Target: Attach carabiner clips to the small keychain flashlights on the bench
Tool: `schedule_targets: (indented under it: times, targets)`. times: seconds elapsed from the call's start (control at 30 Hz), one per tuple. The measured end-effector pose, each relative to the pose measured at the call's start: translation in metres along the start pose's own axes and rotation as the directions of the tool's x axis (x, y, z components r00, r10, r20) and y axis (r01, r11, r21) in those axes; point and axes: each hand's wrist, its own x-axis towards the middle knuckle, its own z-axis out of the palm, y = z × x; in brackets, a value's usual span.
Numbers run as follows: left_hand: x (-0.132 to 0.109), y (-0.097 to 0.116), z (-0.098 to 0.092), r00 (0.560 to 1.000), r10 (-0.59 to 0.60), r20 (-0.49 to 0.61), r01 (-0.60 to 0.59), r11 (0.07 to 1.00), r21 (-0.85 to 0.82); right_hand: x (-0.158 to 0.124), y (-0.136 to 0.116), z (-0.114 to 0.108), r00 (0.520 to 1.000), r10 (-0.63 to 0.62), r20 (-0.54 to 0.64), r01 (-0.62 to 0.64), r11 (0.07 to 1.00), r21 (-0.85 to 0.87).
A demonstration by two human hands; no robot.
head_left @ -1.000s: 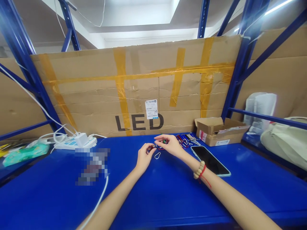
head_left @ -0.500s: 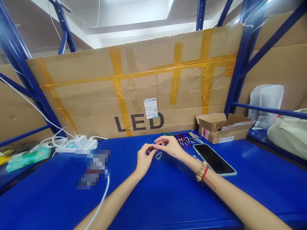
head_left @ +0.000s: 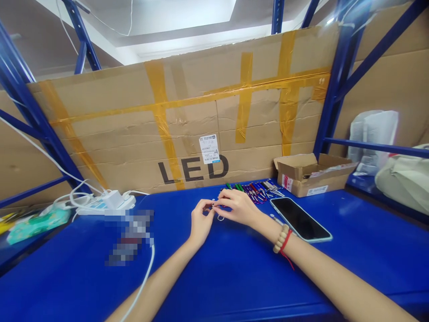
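Bright, cool overhead light; pale ceiling brightest. Hazy glare on blue post at upper right. Faint sheen on worktop, shadows weak. Wide-angle stretch toward edges. Mosaic patch at left, unreadable. Small item between hands soft, perhaps slightly blurred.

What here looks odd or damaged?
The cardboard panel behind the table is creased and crossed by yellow tape. On the left, a blocky, pixelated patch hides part of the view. Nothing looks spilled.
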Motion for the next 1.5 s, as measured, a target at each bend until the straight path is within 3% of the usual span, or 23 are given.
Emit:
schedule_targets:
  times: [0.13, 0.27, 0.43, 0.6, 0.73, 0.83, 0.9, 1.03, 1.37, 1.5]
  targets:
    - [-0.001, 0.001, -0.001, 0.998, 0.05, -0.033, -0.049, 0.998, 0.027, -0.003, 0.002, 0.004, 0.995, -0.096, 0.04, 0.1, 0.988, -0.114]
    - [0.0, 0.0, 0.0, 0.998, 0.045, -0.041, -0.045, 0.999, -0.01, -0.001, 0.003, 0.001, 0.986, -0.169, -0.006, 0.166, 0.971, -0.173]
    - [0.002, -0.005, 0.001, 0.995, -0.016, -0.103, 0.008, 0.997, -0.082, 0.003, 0.003, -0.008, 0.991, -0.117, -0.064, 0.106, 0.981, -0.16]
    - [0.004, -0.004, -0.002, 0.993, 0.04, -0.109, -0.042, 0.999, -0.023, 0.001, 0.006, -0.008, 0.994, -0.106, -0.028, 0.099, 0.979, -0.176]
    - [0.005, 0.0, -0.003, 0.989, 0.019, -0.146, -0.02, 1.0, -0.006, -0.001, 0.009, -0.007, 0.998, -0.022, 0.056, 0.03, 0.986, -0.162]
    - [0.005, 0.001, -0.004, 0.977, -0.117, -0.176, 0.11, 0.993, -0.046, 0.0, 0.011, -0.006, 0.99, 0.09, 0.111, -0.07, 0.982, -0.177]
    - [0.006, 0.001, -0.005, 0.97, -0.18, -0.163, 0.168, 0.982, -0.083, -0.002, 0.014, -0.005, 0.972, 0.186, 0.145, -0.154, 0.966, -0.21]
    - [0.005, 0.002, -0.005, 0.976, -0.187, -0.113, 0.171, 0.976, -0.137, -0.01, 0.024, 0.001, 0.913, 0.325, 0.247, -0.255, 0.926, -0.278]
    - [0.001, 0.006, 0.001, 0.988, -0.153, 0.008, 0.153, 0.982, -0.114, -0.024, 0.029, 0.027, 0.826, 0.415, 0.382, -0.319, 0.902, -0.29]
    - [0.001, 0.005, 0.001, 0.988, -0.152, 0.015, 0.153, 0.982, -0.107, -0.023, 0.029, 0.027, 0.813, 0.413, 0.41, -0.319, 0.906, -0.278]
